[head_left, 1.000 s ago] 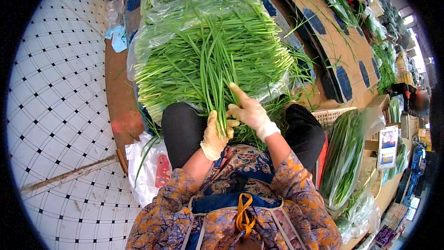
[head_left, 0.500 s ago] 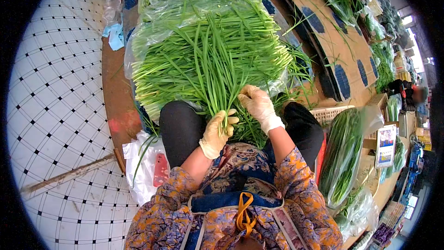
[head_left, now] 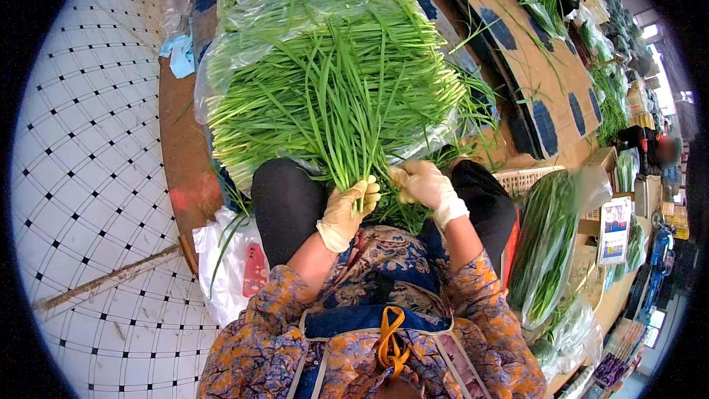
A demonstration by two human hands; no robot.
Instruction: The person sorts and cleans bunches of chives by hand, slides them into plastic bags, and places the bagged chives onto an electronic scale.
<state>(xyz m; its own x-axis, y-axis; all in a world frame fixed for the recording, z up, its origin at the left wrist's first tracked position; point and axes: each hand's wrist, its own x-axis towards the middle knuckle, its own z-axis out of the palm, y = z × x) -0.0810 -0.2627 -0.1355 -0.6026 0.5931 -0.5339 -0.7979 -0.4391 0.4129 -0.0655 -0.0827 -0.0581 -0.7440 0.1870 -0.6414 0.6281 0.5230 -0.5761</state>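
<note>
While white tiled floor (head_left: 81, 148) with small black diamonds fills the far left, a light blue cloth (head_left: 179, 55) lies near the edge of the brown surface beside it. Lower down, a white plastic bag (head_left: 214, 251) sits next to the person's bent left knee (head_left: 286, 210), with a flat red object (head_left: 255, 270) on it. Next comes a broad pile of green stalks (head_left: 255, 114), partly covered by clear plastic, directly ahead of the person. The gloved left hand (head_left: 347, 216) has its grip closed around the lower end of a loose green bunch (head_left: 340, 129), whose leaves fan out across the pile. Just right of it, the gloved right hand (head_left: 427, 189) is apart from the left, its fingers curled inward; blur hides its grip, so whether it pinches anything I cannot tell. Beyond the right knee (head_left: 484, 196) stand a pale slatted crate (head_left: 521, 179), a clear bag of long greens (head_left: 543, 244) and, farther right, a printed card (head_left: 614, 230).
</note>
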